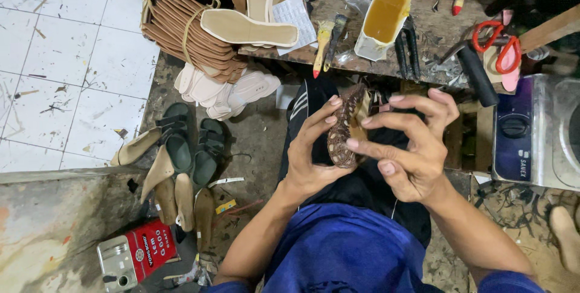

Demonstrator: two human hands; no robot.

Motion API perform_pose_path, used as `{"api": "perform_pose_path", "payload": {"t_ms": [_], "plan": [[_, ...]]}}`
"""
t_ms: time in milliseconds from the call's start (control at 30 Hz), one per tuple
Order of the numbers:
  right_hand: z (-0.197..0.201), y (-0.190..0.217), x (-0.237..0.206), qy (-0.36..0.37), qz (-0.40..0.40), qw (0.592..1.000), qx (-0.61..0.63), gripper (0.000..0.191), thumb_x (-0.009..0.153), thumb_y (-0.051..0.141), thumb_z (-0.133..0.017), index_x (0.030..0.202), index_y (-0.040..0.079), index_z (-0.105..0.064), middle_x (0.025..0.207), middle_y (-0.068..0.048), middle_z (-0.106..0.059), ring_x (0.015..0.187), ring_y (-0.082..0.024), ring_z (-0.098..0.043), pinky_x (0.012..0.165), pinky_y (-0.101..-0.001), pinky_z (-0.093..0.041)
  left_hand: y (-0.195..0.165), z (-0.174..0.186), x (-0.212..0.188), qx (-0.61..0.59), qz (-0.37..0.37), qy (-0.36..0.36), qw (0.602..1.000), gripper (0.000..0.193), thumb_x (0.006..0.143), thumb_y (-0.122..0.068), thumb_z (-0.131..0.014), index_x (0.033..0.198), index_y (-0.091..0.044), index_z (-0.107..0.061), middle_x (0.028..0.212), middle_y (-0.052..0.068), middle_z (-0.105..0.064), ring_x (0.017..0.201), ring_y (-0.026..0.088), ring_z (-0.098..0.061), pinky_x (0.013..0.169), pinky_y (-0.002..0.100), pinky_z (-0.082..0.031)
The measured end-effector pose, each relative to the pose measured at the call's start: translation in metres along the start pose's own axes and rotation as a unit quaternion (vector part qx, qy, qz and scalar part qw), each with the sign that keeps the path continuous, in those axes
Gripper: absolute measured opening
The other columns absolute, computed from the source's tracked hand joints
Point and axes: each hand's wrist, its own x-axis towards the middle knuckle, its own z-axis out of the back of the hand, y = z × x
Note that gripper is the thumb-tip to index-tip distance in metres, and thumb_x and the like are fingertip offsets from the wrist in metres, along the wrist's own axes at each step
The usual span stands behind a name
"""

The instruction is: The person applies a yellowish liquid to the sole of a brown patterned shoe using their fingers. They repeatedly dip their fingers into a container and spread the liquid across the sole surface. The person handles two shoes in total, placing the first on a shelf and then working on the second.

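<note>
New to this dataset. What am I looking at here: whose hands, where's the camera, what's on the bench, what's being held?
There is no machine here: a person works with two bare hands. The single picture comes from a camera worn on that person's head, looking down past their blue shirt onto their lap.

The left hand and the right hand together hold a brown patterned shoe piece, fingers pinching along its edges.

Ahead is a worn wooden workbench. On it lie a tub of amber glue, two brushes, a beige insole on a tied stack of brown soles, and red-handled scissors.

On the floor at left are dark green sandals, wooden shoe forms and a red tin. A small white appliance sits at right.
</note>
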Motion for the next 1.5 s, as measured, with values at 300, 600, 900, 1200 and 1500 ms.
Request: {"api": "perform_pose_path", "payload": {"t_ms": [300, 600, 900, 1200, 1500], "plan": [[-0.001, -0.005, -0.001, 0.006, 0.002, 1.000, -0.010, 0.042, 0.102, 0.042, -0.046, 0.115, 0.023, -0.082, 0.117, -0.004, -0.071, 0.123, -0.031, -0.051, 0.118, -0.0555, -0.018, -0.006, 0.000, -0.002, -0.006, 0.025, 0.008, 1.000, 0.091, 0.074, -0.008, -0.095, 0.148, -0.014, -0.043, 0.157, 0.018, -0.052, 0.142, 0.031, -0.056, 0.119, 0.040, -0.050], [-0.003, -0.008, 0.000, -0.004, 0.026, 1.000, -0.011, 0.042, 0.102, 0.047, -0.048, 0.113, 0.024, -0.082, 0.114, -0.004, -0.072, 0.120, -0.032, -0.053, 0.118, -0.0551, -0.018, -0.007, -0.001, -0.007, -0.044, 0.061, 0.031, 0.997, 0.092, 0.077, -0.009, -0.093, 0.153, -0.011, -0.041, 0.152, 0.020, -0.052, 0.142, 0.031, -0.057, 0.118, 0.038, -0.050], [0.000, -0.006, -0.002, -0.018, 0.049, 0.998, -0.035, 0.041, 0.100, 0.048, -0.051, 0.112, 0.024, -0.083, 0.111, -0.003, -0.073, 0.118, -0.030, -0.053, 0.116, -0.0546, -0.017, -0.007, -0.002, -0.009, -0.057, 0.057, 0.031, 0.996, 0.096, 0.077, -0.013, -0.093, 0.154, -0.003, -0.038, 0.151, 0.019, -0.054, 0.141, 0.028, -0.058, 0.120, 0.038, -0.050], [0.001, -0.008, -0.002, -0.026, 0.060, 0.997, -0.031, 0.038, 0.099, 0.048, -0.055, 0.110, 0.025, -0.083, 0.108, -0.001, -0.073, 0.116, -0.029, -0.053, 0.117, -0.0534, -0.018, -0.017, 0.000, -0.003, -0.081, 0.101, 0.052, 0.990, 0.097, 0.077, -0.016, -0.093, 0.156, -0.001, -0.039, 0.151, 0.018, -0.056, 0.137, 0.025, -0.061, 0.118, 0.036, -0.051], [0.002, -0.006, -0.005, -0.031, 0.061, 0.997, -0.042, 0.036, 0.098, 0.047, -0.057, 0.110, 0.027, -0.083, 0.110, 0.001, -0.074, 0.117, -0.028, -0.053, 0.116, -0.0537, -0.016, -0.027, 0.003, 0.004, -0.053, 0.110, 0.067, 0.990, 0.096, 0.078, -0.019, -0.092, 0.156, 0.000, -0.041, 0.150, 0.015, -0.059, 0.136, 0.022, -0.063, 0.116, 0.033, -0.053]]}}
